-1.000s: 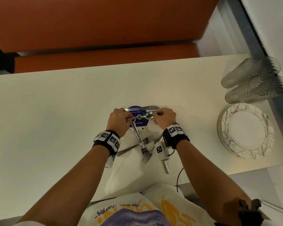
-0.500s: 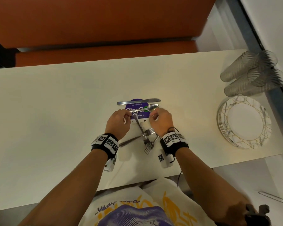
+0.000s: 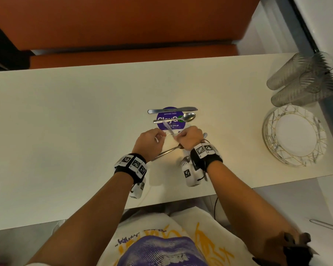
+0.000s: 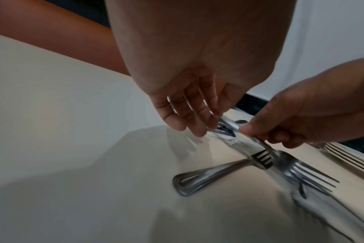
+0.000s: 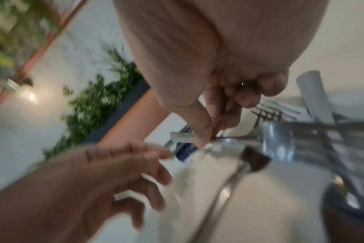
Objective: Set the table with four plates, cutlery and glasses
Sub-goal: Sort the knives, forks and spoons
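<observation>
Your right hand point(image 3: 189, 138) pinches the handle of a fork point(image 4: 264, 146) between thumb and forefinger, the other fingers curled beneath. Your left hand point(image 3: 149, 144) hangs just beside it with fingers loosely extended, their tips at the same handle; whether they actually grip it you cannot tell from these blurred views. Under your hands more forks point(image 4: 214, 174) lie crossed on the table point(image 3: 65, 121). Just beyond them a spoon point(image 3: 178, 118) and a knife point(image 3: 171, 110) lie side by side across a round purple sticker point(image 3: 161, 126). At the far right corner stand a stack of plates point(image 3: 294, 136) and, behind it, a cluster of ribbed glasses point(image 3: 304, 79). The table is pale and matte; an orange bench point(image 3: 123, 22) runs along its far side, and greenery shows in the right wrist view. Compared with a second ago, both hands have drawn back toward you off the spoon, which now lies released beside the knife.
</observation>
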`<state>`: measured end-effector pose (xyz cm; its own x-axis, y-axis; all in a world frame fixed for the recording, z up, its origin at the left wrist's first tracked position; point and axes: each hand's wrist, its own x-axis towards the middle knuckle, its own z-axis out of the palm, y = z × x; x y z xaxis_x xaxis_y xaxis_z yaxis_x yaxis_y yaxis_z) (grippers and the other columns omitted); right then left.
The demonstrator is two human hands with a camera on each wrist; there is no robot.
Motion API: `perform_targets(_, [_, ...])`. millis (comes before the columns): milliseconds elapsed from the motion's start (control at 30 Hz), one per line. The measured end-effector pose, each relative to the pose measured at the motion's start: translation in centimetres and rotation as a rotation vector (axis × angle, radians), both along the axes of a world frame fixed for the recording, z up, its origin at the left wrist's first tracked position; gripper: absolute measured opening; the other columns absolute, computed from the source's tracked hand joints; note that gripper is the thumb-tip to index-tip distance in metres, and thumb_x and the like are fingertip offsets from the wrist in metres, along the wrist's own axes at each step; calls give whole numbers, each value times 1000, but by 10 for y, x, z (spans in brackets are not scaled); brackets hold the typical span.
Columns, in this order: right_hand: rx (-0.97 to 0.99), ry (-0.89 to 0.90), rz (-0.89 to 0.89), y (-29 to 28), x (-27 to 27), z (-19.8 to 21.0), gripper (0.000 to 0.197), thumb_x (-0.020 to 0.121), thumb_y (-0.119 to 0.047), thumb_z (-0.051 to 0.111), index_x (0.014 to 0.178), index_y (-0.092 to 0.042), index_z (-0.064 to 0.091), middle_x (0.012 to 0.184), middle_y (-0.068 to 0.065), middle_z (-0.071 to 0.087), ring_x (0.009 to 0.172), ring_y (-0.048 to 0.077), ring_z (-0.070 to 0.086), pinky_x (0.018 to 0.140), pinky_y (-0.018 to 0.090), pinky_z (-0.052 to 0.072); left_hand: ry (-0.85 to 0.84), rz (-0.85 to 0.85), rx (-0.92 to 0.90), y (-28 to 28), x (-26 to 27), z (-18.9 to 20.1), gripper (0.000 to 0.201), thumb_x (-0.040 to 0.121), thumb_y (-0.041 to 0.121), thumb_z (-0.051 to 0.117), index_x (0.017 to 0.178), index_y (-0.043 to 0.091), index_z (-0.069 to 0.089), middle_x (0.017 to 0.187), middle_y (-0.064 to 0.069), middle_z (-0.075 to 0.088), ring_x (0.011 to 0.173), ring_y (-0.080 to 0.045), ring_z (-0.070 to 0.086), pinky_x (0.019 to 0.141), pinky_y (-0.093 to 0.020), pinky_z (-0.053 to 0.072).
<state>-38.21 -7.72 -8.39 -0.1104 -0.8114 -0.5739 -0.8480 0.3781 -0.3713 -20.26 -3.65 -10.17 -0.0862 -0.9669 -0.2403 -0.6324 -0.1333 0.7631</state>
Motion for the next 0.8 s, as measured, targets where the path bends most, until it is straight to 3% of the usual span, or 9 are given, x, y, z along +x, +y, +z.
perform_targets(67, [-46,-69,-86,-3,-5,9,25,89,-32,70,99,-11,78,95,4,75,84,18,68,58,21,46,41,-1,21,2,-6,5,14,97,25,68,108,19,74,97,4,75,87,-16,67,82,-31,57])
perform_targets(100, [-60,-167,-127,-5,-8,12,23,89,-32,71,98,-13,79,97,4,76,88,22,70,69,29,55,79,0,41,3,-9,8,16,96,27,70,109,19,75,98,3,76,88,-15,68,83,-28,56])
perform_targets(133, [-73,-285,-173,-6,-10,17,19,88,-31,72,95,-15,79,97,4,76,91,23,70,81,36,58,120,-6,68,3,-12,11,18,95,30,72,110,19,76,98,3,76,89,-13,69,82,-24,55])
perform_targets(200, [-117,-440,-237,-7,-13,26,8,88,-29,74,85,-22,77,95,3,76,89,21,69,87,39,57,186,-37,131,2,-17,19,22,93,33,76,111,20,77,99,5,77,90,-7,71,80,-15,51])
perform_targets(267, [-172,-516,-257,-9,-12,33,6,86,-26,77,81,-26,74,91,1,76,81,15,68,80,36,56,274,-10,183,1,-20,27,19,92,27,78,109,18,76,96,4,78,85,-6,73,77,-15,53])
perform_targets(367, [-212,-642,-382,-12,-9,39,13,83,-20,80,94,-15,74,84,0,75,63,0,66,64,22,51,379,93,220,-1,-18,38,13,90,16,78,102,13,74,85,0,78,73,-9,74,69,-26,60])
perform_targets(500, [-210,-754,-434,-11,-7,44,30,83,-8,78,110,-8,66,82,2,71,51,-1,62,48,14,44,581,194,346,-8,-5,48,22,88,3,78,109,4,70,98,-15,77,81,-27,77,79,-49,65])
perform_targets(600, [-197,-832,-459,-9,-5,43,31,84,-5,74,114,-7,67,82,4,72,54,2,63,49,17,45,629,240,372,-10,3,53,32,88,-4,74,117,3,65,109,-24,71,83,-32,77,76,-50,66])
perform_targets(800, [-139,-876,-540,-1,-9,35,22,83,-26,77,98,-11,75,93,10,77,72,15,63,59,27,45,719,482,278,-20,24,57,35,90,-10,67,124,-3,58,107,-27,71,77,-26,75,74,-43,66])
